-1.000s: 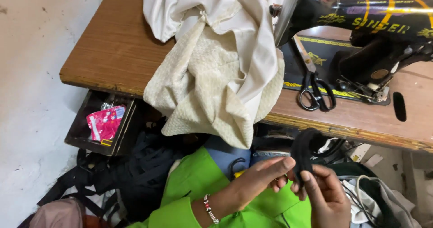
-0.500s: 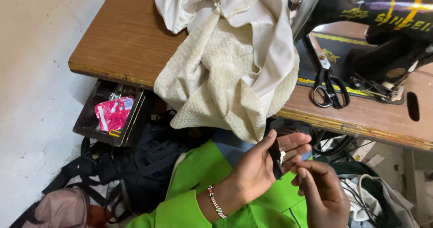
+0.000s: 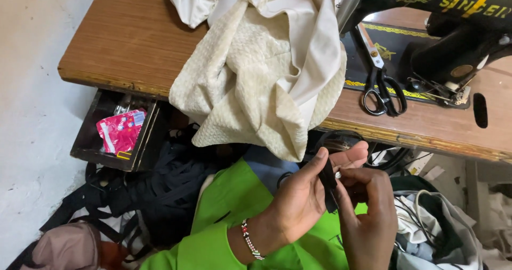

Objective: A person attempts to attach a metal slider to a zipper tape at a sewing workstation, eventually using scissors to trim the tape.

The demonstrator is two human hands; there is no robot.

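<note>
My left hand, with a beaded bracelet at the wrist, pinches a narrow black strip between thumb and fingers, below the table's front edge. My right hand grips the same strip from the right, fingers curled around its lower part. Both hands are over my bright green lap. A cream and white cloth drapes over the wooden table and hangs past its edge, just above my hands.
A black sewing machine stands at the right of the table with black-handled scissors on its base. An open drawer under the table holds a pink packet. Black straps and mixed cloth lie on the floor.
The black strip was a wider loop held up by both hands; now it is folded narrow and pinched between them. My view has shifted slightly left.
</note>
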